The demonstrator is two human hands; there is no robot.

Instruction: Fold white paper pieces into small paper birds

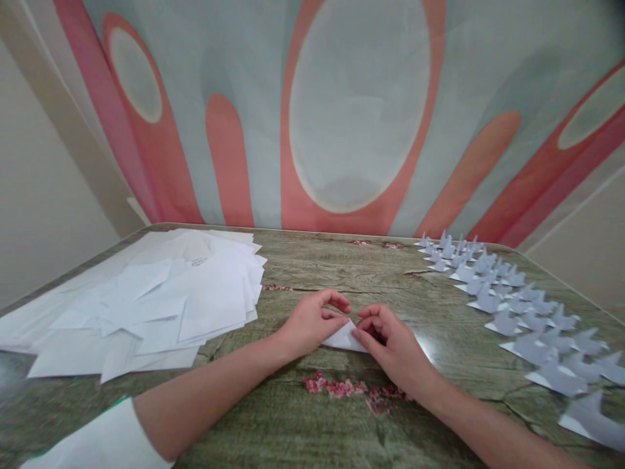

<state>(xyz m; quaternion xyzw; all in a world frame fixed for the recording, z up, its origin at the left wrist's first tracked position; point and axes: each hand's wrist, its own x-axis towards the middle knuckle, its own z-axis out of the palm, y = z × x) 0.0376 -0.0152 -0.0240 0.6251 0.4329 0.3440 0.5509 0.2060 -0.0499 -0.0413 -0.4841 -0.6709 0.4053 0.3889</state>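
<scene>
"Checking out that woodgrain table (pixel 332 260), what's on it?"

"Loose flat white sheets (pixel 212 293) left, pointy paper birds (pixel 486 301) right."

"Anything gripped?"

"Yep, left hand (pixel 308 322) and right hand (pixel 394 335) both pinch a folded paper triangle (pixel 342 339) mid-table."

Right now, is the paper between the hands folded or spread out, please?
Folded: the white paper shows a triangular outline between left hand and right hand.

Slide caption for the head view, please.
Left hand and right hand handle a folded white paper at a greenish wood-grain table, between loose white paper sheets and rows of white paper birds.
</scene>
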